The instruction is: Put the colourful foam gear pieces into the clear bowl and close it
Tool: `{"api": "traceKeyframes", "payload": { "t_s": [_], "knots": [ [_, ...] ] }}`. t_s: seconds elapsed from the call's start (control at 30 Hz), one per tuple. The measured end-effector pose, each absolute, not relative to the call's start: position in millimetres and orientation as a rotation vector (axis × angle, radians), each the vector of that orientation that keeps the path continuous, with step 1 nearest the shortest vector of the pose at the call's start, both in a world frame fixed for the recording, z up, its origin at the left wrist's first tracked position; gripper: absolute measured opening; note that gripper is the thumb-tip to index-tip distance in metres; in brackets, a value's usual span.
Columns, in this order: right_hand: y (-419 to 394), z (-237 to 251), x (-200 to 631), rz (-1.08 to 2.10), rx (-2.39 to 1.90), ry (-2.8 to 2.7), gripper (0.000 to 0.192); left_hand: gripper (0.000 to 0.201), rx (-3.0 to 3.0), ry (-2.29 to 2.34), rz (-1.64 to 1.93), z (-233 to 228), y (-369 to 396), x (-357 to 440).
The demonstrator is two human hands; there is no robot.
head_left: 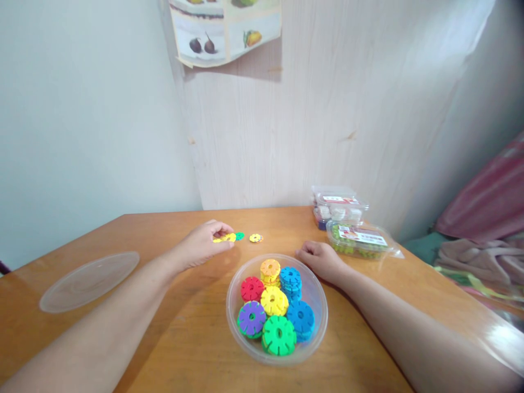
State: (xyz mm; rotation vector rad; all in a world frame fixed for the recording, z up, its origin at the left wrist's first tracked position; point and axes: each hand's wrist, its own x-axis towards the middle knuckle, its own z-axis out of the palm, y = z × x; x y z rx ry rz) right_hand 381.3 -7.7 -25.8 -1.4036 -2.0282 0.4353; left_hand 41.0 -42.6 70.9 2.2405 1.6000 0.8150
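A clear plastic bowl (317, 322) sits on the wooden table (164, 327) and holds stacks of coloured notched discs: red, yellow, orange, blue, purple and green. My left hand (202, 244) pinches a yellow disc (227, 238) just above the tabletop, behind the bowl. A green disc (239, 236) and another yellow disc (255, 238) lie on the table just to the right of it. My right hand (323, 261) rests loosely curled on the table against the bowl's far right rim, holding nothing.
A clear round lid (88, 281) lies at the left of the table. Clear boxes of small pieces (341, 207) and a flat green-filled box (358, 240) stand at the back right by the wall. Cloth lies beyond the table's right edge.
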Motion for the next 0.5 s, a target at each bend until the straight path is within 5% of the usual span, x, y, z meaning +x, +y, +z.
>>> {"api": "traceKeyframes", "payload": {
  "t_s": [0.2, 0.5],
  "knots": [
    [-7, -27, 381, 0.439, -1.396, -2.032, 0.032, 0.032, 2.5, 1.287, 0.612, 105, -102, 83],
    [-4, -31, 383, 0.431, -1.391, -2.05, 0.032, 0.04, 2.573, 1.3, 0.501, 91, -112, 90]
  ]
}}
